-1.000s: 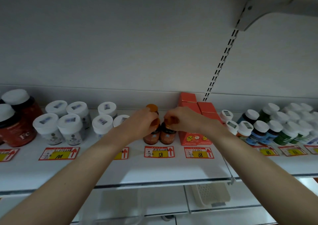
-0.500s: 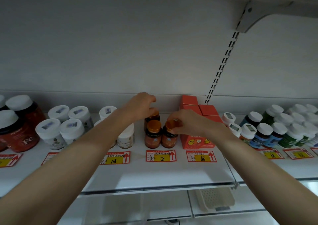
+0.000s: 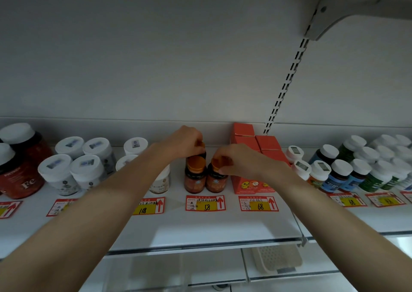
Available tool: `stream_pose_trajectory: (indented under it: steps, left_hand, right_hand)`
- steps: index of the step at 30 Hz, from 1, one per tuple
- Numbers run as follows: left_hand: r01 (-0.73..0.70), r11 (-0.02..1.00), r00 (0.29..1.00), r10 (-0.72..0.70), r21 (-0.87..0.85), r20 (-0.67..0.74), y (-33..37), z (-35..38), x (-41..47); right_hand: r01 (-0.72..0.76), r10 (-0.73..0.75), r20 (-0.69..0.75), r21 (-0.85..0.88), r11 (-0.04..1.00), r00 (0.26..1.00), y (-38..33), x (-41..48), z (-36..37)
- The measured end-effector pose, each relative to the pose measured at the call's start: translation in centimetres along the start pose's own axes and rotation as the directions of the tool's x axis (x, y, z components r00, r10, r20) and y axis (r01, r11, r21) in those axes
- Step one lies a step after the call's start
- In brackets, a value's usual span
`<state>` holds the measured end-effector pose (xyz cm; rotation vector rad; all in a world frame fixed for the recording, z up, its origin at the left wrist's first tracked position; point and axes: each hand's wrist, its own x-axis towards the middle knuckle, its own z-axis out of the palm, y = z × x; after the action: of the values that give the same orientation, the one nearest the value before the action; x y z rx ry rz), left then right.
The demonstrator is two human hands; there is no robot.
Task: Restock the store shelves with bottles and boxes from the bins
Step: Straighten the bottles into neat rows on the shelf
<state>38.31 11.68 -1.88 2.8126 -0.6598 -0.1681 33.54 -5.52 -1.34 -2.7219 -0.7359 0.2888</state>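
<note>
On the white shelf (image 3: 200, 229), three amber bottles are standing just behind the price tag marked 58 (image 3: 205, 203). The left hand (image 3: 184, 143) is curling its fingers round the orange cap of the rear bottle (image 3: 200, 145), the one furthest behind the tag. The right hand (image 3: 237, 163) is pinching the cap of the front right bottle (image 3: 215, 180), behind the tag's right half. The front left bottle (image 3: 194, 176) is standing behind the tag's left half. Red boxes (image 3: 254, 155) are sitting behind and to the right of the tag.
</note>
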Motion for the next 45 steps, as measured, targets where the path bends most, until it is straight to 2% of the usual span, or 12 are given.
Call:
stream_pose_trajectory:
  steps: [9,13,18,23,26,30,36,39,45]
  left_hand:
    - [0.050,0.997,0.998,-0.051,-0.052,-0.028,0.3,0.4,-0.2]
    - [0.058,0.994,0.986,-0.072,-0.093,-0.148,0.3,0.7,-0.4]
    - [0.025,0.996,0.947,-0.049,-0.080,-0.318,1.4,0.1,-0.6]
    - [-0.059,0.994,0.911,0.015,-0.095,-0.413,2.3,-0.2,-0.7]
    - [-0.125,0.987,0.894,0.068,-0.101,-0.442,3.5,0.0,-1.1]
    - [-0.235,0.967,0.877,0.166,-0.102,-0.451,5.8,0.6,-1.9]
    - [-0.323,0.932,0.867,0.223,-0.162,-0.445,8.5,2.0,-3.0]
    - [-0.326,0.930,0.888,0.239,-0.170,-0.393,9.3,2.8,-3.1]
    - [-0.224,0.971,0.948,0.196,-0.085,-0.250,10.5,4.0,-2.0]
  right_hand:
    - [0.038,-0.039,-0.005,-0.020,0.999,0.999,-0.2,-0.4,0.0]
    - [0.082,-0.089,-0.107,-0.071,0.994,0.990,-0.3,-0.8,-0.2]
    - [0.144,-0.139,-0.161,0.019,0.989,0.977,-1.4,-3.3,0.2]
    - [0.068,-0.054,-0.143,0.093,0.993,0.988,-2.4,-5.4,1.1]
    - [0.030,-0.005,-0.193,0.130,0.991,0.981,-1.8,-6.9,1.7]
    - [-0.042,0.097,-0.321,0.175,0.984,0.942,-0.1,-9.3,1.8]
    - [-0.175,0.238,-0.394,0.188,0.966,0.888,2.8,-12.0,0.4]
    - [-0.236,0.291,-0.374,0.187,0.954,0.881,4.7,-12.1,-0.8]
    - [-0.230,0.208,-0.264,-0.054,0.972,0.942,8.5,-10.3,-3.0]
